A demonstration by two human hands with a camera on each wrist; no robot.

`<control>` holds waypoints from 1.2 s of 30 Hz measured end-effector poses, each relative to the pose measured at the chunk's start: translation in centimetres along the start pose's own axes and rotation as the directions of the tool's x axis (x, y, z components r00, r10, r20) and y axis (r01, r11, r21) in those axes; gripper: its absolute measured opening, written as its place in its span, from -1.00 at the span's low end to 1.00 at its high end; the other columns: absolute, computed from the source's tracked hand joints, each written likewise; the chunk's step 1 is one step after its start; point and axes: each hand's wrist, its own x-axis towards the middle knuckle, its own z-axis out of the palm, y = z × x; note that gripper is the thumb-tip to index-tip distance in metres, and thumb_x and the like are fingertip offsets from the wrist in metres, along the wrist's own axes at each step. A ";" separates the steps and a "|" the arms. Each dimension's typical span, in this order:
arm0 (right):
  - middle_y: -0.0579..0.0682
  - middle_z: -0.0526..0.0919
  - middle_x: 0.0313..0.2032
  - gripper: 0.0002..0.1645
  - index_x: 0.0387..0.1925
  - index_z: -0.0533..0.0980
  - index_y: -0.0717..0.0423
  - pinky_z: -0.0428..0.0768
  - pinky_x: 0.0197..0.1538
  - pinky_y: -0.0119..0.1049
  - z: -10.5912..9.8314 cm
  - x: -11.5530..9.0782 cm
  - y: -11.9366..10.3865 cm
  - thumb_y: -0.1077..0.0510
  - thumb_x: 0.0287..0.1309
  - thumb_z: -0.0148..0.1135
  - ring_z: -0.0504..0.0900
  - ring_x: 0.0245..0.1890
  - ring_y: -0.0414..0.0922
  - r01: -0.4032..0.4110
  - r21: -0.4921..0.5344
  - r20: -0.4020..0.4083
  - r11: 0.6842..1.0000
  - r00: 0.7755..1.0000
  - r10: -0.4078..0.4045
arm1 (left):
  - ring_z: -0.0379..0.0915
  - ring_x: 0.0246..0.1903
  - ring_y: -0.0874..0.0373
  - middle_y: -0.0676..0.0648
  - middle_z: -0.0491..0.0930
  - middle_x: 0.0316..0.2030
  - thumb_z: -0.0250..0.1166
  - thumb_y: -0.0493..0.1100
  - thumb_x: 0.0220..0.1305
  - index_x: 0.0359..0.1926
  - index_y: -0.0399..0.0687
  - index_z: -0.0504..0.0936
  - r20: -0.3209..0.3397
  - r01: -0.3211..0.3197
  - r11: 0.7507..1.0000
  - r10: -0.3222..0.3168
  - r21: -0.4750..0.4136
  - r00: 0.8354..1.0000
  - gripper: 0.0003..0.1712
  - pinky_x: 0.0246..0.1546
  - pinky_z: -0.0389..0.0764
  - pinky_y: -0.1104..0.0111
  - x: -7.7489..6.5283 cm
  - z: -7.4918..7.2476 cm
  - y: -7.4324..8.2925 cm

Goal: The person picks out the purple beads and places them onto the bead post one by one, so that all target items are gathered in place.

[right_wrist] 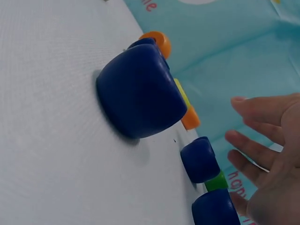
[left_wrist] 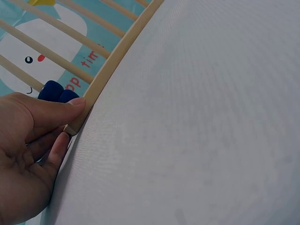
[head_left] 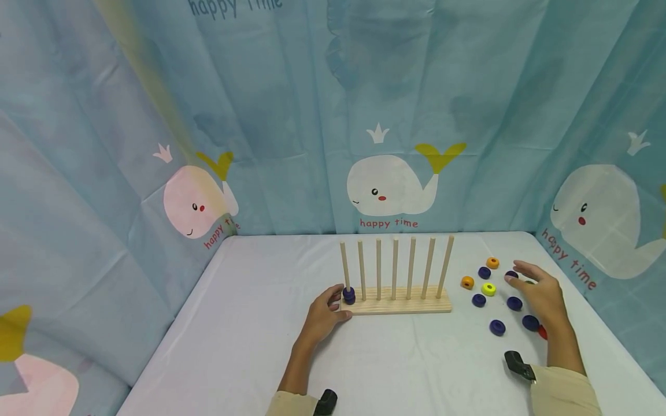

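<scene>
A wooden peg rack (head_left: 411,307) with several upright rods stands on the table. Two dark blue beads (head_left: 348,296) are stacked on its leftmost rod. My left hand (head_left: 321,318) holds the left end of the rack's base, thumb at the front edge and fingers round the end, close beside those beads. At the right, my right hand (head_left: 541,292) hovers over the loose beads with fingers apart and nothing between them. Its fingertips overlap a blue bead (head_left: 512,275) in the head view. In the right wrist view a large blue bead (right_wrist: 140,91) lies nearest the camera.
Around the right hand lie more blue beads (head_left: 497,327), orange beads (head_left: 467,282), a yellow bead (head_left: 488,289), a green bead (right_wrist: 216,181) and a partly hidden red bead (head_left: 543,332). A whale-print curtain (head_left: 291,173) borders the white table (head_left: 250,323).
</scene>
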 end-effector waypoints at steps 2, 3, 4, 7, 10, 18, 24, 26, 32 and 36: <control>0.39 0.18 0.58 -0.14 0.65 0.15 0.12 0.09 0.46 0.64 0.0 0.0 0.2 -0.17 0.56 0.13 0.00 0.58 0.49 -0.004 -0.005 0.011 1.000 1.000 0.004 | 0.52 0.33 -0.16 -0.25 0.57 0.31 0.53 -0.32 0.19 0.50 -0.14 0.46 -0.001 0.003 1.000 -0.003 0.001 1.000 -0.16 0.36 0.63 0.12 0.0 0.0 0.0; 0.39 0.16 0.58 -0.14 0.65 0.15 0.12 0.08 0.45 0.65 0.0 0.1 0.2 -0.18 0.56 0.13 -0.01 0.59 0.50 -0.006 -0.009 0.017 1.000 1.000 0.006 | 0.52 0.33 -0.16 -0.25 0.57 0.32 0.53 -0.32 0.19 0.50 -0.13 0.46 -0.002 0.004 1.000 -0.004 0.002 1.000 -0.16 0.36 0.63 0.13 0.0 0.0 0.0; 0.39 0.15 0.59 -0.13 0.66 0.14 0.12 0.07 0.45 0.65 -0.1 0.1 0.3 -0.18 0.56 0.12 -0.04 0.59 0.50 -0.007 -0.011 0.023 1.000 1.000 0.007 | 0.52 0.33 -0.16 -0.25 0.57 0.32 0.53 -0.32 0.19 0.50 -0.13 0.46 -0.003 0.005 1.000 -0.005 0.002 1.000 -0.16 0.36 0.63 0.13 0.0 0.1 0.0; 0.40 0.09 0.60 -0.10 0.66 0.11 0.12 0.06 0.44 0.66 -0.1 0.2 0.6 -0.20 0.56 0.12 -0.07 0.59 0.51 -0.010 -0.029 0.042 1.000 0.999 0.011 | 0.52 0.32 -0.16 -0.24 0.57 0.31 0.53 -0.33 0.19 0.50 -0.12 0.47 -0.003 0.006 1.000 -0.006 0.002 1.000 -0.16 0.35 0.63 0.13 0.0 0.0 -0.1; 0.41 0.06 0.61 -0.07 0.67 0.08 0.13 0.06 0.44 0.66 -0.1 0.4 1.0 -0.24 0.54 0.12 -0.09 0.59 0.51 -0.014 -0.043 0.065 0.999 0.998 0.017 | 0.52 0.32 -0.17 -0.25 0.58 0.31 0.54 -0.33 0.19 0.49 -0.14 0.47 -0.001 0.000 1.000 0.000 0.003 1.000 -0.16 0.35 0.63 0.12 -0.1 0.0 -0.1; 0.44 0.14 0.57 -0.07 0.65 0.13 0.16 0.13 0.44 0.62 0.1 0.9 1.5 -0.25 0.54 0.13 -0.01 0.56 0.53 -0.023 -0.077 0.069 0.997 0.997 0.029 | 0.56 0.28 -0.22 -0.28 0.57 0.30 0.55 -0.31 0.18 0.49 -0.13 0.47 0.003 -0.006 1.000 0.006 -0.006 1.000 -0.15 0.34 0.63 0.05 -0.1 -0.1 0.0; 0.45 -0.05 0.62 -0.09 0.66 0.11 0.13 0.00 0.47 0.64 0.1 0.9 1.7 -0.21 0.54 0.15 -0.14 0.58 0.54 -0.040 -0.084 0.063 0.996 0.997 0.046 | 0.57 0.28 -0.21 -0.27 0.58 0.30 0.54 -0.31 0.19 0.50 -0.13 0.46 0.004 -0.002 1.000 0.002 0.006 1.000 -0.15 0.34 0.64 0.07 0.0 -0.1 -0.1; 0.47 -0.04 0.61 -0.11 0.65 0.11 0.14 0.01 0.47 0.64 0.1 0.9 1.8 -0.17 0.55 0.15 -0.13 0.58 0.55 -0.035 -0.097 0.061 0.995 0.997 0.041 | 0.57 0.28 -0.19 -0.26 0.58 0.31 0.54 -0.31 0.19 0.50 -0.12 0.47 0.002 0.002 1.000 -0.002 0.009 1.000 -0.16 0.34 0.64 0.09 0.0 -0.1 -0.2; 0.46 0.23 0.53 -0.21 0.62 0.19 0.19 0.14 0.45 0.61 0.4 1.1 1.9 0.00 0.55 0.19 0.07 0.53 0.54 0.004 -0.154 0.061 0.988 0.998 0.006 | 0.57 0.27 -0.20 -0.26 0.59 0.30 0.55 -0.31 0.19 0.49 -0.09 0.48 -0.001 0.012 1.000 -0.012 0.005 1.000 -0.16 0.34 0.64 0.06 0.0 0.0 -0.2; 0.44 0.25 0.52 -0.23 0.60 0.22 0.19 -0.03 0.47 0.66 0.6 1.1 1.8 0.05 0.52 0.22 0.06 0.53 0.54 -0.008 -0.175 0.061 0.985 0.998 0.019 | 0.57 0.28 -0.20 -0.26 0.58 0.31 0.55 -0.31 0.19 0.49 -0.08 0.48 0.001 0.014 1.000 -0.014 -0.001 1.000 -0.16 0.34 0.64 0.06 0.0 0.0 -0.2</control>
